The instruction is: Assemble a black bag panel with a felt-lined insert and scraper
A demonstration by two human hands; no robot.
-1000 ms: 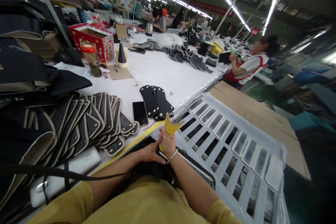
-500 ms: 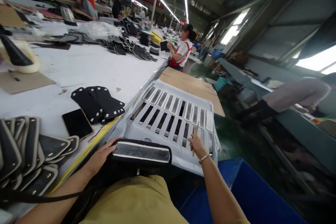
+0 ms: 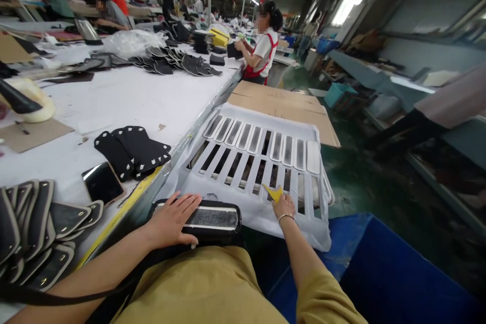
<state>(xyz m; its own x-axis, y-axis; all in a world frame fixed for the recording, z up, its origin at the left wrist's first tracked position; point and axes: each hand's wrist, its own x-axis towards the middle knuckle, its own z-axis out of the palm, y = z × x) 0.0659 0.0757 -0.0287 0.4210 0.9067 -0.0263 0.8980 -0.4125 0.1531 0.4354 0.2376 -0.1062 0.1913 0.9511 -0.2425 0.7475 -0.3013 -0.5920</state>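
My left hand (image 3: 172,220) lies flat, fingers spread, on a black bag piece with a grey strip (image 3: 212,218) resting on my lap. My right hand (image 3: 284,206) is closed on a small yellow card (image 3: 274,192), held just above the near edge of a white slatted plastic rack (image 3: 261,154). A thin bracelet circles my right wrist.
Fanned black leather pieces with pale edges (image 3: 34,223) lie at the near left of the white worktable (image 3: 125,101), beside a dark phone (image 3: 102,183) and a small stack of black pieces (image 3: 132,149). A person in a red apron (image 3: 260,50) works farther along. A blue bin (image 3: 379,273) sits at lower right.
The view has swung right. My right hand has carried the yellow card away from the bag piece and out over the rack. My left hand has slid on top of the bag piece.
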